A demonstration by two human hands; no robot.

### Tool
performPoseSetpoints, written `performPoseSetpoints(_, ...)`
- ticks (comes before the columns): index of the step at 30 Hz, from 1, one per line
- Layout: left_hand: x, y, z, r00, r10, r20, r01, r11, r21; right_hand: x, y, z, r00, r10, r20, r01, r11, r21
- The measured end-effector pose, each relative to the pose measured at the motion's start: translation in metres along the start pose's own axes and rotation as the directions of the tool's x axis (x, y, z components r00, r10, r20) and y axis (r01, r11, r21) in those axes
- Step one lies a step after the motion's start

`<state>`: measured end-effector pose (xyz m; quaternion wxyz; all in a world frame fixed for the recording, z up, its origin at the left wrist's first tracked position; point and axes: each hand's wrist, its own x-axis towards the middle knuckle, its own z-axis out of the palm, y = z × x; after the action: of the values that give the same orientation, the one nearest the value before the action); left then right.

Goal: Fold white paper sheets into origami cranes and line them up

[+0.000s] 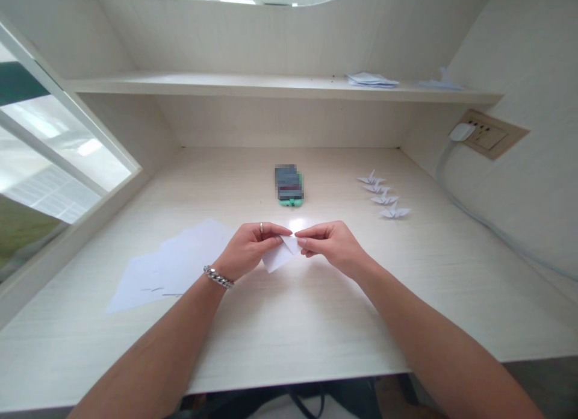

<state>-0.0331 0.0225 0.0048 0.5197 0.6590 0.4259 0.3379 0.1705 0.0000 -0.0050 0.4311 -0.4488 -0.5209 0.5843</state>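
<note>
A small piece of folded white paper (279,257) is held between both hands above the middle of the desk. My left hand (250,245), with a ring and a chain bracelet at the wrist, pinches its upper left part between thumb and fingers. My right hand (329,243) pinches the upper right corner, its fingertips close to the left ones. A fold line crosses the paper diagonally. Fingers cover part of the upper edge.
White paper sheets (169,265) lie to the left. A phone (289,184) with a green edge sits behind my hands. Several folded paper cranes (395,211) form a row at right. A cable (487,223) runs from the wall socket (494,136). Papers (372,80) rest on the shelf (253,85).
</note>
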Motion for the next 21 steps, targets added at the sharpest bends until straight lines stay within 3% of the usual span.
performPoseSetpoints(7,0.0006,-0.0005,0.0006,0.998,-0.06,-0.014,0.059,0.994,-0.087,-0.0003,0.0006,0.0027,0.999,-0.001,-0.04,0.0,1.0,-0.025)
performPoseSetpoints(15,-0.0003,-0.0009,0.0053,0.996,-0.089,-0.012,0.088,0.995,-0.042,-0.0007,0.0045,0.0053,0.999,-0.037,-0.007,0.036,0.996,-0.085)
performPoseSetpoints(21,-0.0016,-0.0012,0.0051,0.998,-0.041,-0.039,0.043,0.998,0.045,-0.0011,0.0044,0.0064,0.998,-0.049,0.024,0.052,0.988,-0.148)
